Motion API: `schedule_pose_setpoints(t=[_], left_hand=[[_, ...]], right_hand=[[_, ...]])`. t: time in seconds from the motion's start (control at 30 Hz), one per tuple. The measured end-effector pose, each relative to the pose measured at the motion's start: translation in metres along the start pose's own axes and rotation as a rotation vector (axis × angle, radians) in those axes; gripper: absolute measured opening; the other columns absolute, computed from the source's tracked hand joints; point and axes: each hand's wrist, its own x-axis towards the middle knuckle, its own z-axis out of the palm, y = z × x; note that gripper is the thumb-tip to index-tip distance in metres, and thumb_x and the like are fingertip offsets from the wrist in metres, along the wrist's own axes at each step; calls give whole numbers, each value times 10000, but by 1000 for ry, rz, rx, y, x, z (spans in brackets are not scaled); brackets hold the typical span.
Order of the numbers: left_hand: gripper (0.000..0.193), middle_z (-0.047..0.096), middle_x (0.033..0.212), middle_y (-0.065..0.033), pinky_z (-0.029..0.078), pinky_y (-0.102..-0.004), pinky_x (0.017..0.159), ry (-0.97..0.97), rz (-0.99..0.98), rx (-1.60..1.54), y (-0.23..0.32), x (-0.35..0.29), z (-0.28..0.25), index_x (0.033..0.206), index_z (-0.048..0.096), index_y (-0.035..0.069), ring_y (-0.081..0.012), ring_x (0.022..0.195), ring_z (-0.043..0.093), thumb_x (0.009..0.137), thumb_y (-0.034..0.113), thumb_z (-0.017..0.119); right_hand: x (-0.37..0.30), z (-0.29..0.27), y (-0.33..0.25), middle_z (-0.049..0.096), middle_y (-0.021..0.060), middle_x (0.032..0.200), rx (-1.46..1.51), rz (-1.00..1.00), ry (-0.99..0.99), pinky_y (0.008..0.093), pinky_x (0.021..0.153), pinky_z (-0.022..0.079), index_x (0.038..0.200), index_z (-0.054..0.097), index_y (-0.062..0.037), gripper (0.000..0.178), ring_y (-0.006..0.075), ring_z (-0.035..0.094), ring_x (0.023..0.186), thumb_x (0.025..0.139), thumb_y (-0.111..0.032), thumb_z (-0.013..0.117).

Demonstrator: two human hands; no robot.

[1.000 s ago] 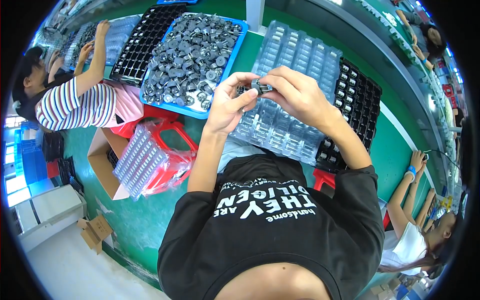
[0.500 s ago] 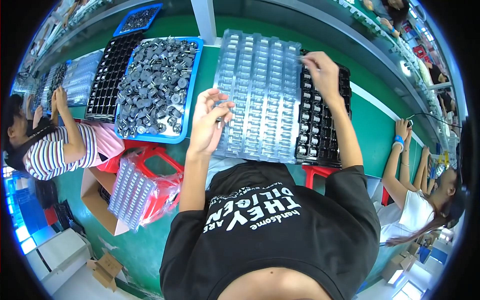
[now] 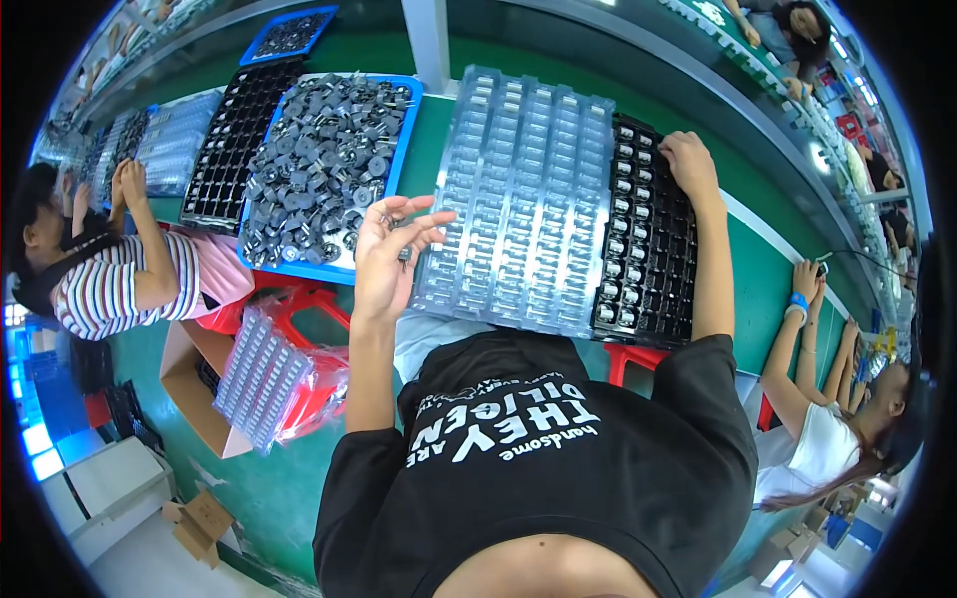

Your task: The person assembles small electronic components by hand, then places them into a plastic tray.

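My left hand (image 3: 391, 257) is raised between the blue tub and the clear tray, fingers curled round a small dark grey part (image 3: 405, 255). Under its fingertips lies the left edge of a clear plastic tray (image 3: 528, 204), whose rows of pockets hold small silvery pieces. To the right is a black pocketed tray (image 3: 653, 239). Small metal cylinders fill its left columns. My right hand (image 3: 692, 164) rests at the far right of that black tray, fingertips pinched at a pocket. Whatever they hold is hidden.
A blue tub (image 3: 411, 115) heaped with grey round parts (image 3: 319, 164) stands left, beside another black tray (image 3: 234, 149). A co-worker in stripes (image 3: 130, 284) sits left; another in white (image 3: 822, 439) sits right. A red stool (image 3: 628, 361) is under the bench. A metal post (image 3: 427, 45) rises behind.
My right hand has moved right and slightly nearer, from the clear tray's far right corner to the black tray. My left hand has shifted a little left, still holding the grey part.
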Motion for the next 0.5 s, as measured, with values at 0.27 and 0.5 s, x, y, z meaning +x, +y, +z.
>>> schedule_pose_setpoints(t=[0.27,0.5], left_hand=[[446,596,997,-127,525,-248,587,-95,-33,386,4,-4,-7,1380,439,-46,-252,883,703,980,108,562],[392,602,918,-42,426,-204,531,-58,-63,415,6,-12,-6,1307,496,-31,-85,687,579,934,33,599]], right_hand=[[81,-12,-115,646,118,931,497,-306,82,358,731,525,971,671,-19,131,293,651,836,851,-67,650],[143,19,-189,591,113,968,491,-504,-72,392,758,505,1022,665,-63,166,315,623,856,869,-124,652]])
